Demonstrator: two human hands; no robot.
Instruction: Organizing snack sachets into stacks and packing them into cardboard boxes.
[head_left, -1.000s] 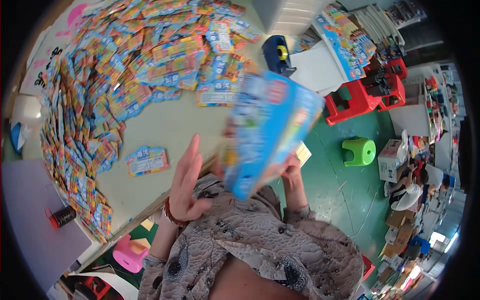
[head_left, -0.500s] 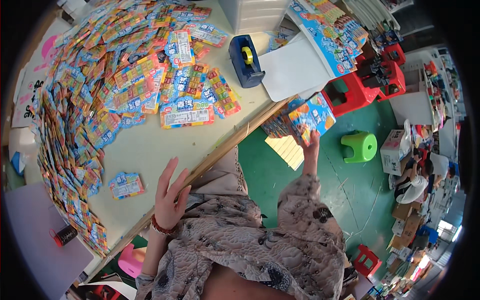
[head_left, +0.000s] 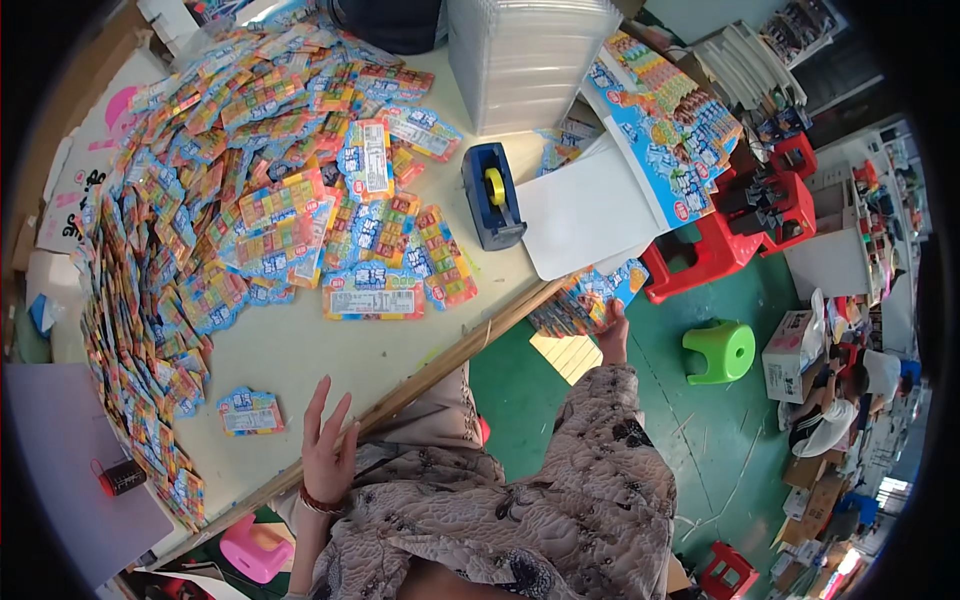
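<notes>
My right hand [head_left: 613, 332], beyond the table's right edge, grips a blue printed cardboard box [head_left: 577, 307] with orange pictures. The far part of that box is hidden by a white sheet [head_left: 590, 225] that overhangs the edge. My left hand [head_left: 328, 455] is raised over the wooden front edge, fingers spread and holding nothing. Nearest to it on the tabletop lies a single flat, colourful packet [head_left: 250, 412]. A large heap of similar packets [head_left: 270, 190] covers the table's left and far side, with several loose ones at its near edge.
A dark blue tape dispenser [head_left: 492, 197] with yellow tape stands beside the sheet. Behind it are stacked clear plastic trays [head_left: 520, 70] and a blue printed display board [head_left: 660, 160]. Red stools [head_left: 720, 235] and a green stool [head_left: 720, 352] stand right. Another person sits farther right.
My view has tilted, so the table sits lower in the picture. The box in my right hand has moved inward beneath the sheet's edge and shows less of its face. My left hand stays open.
</notes>
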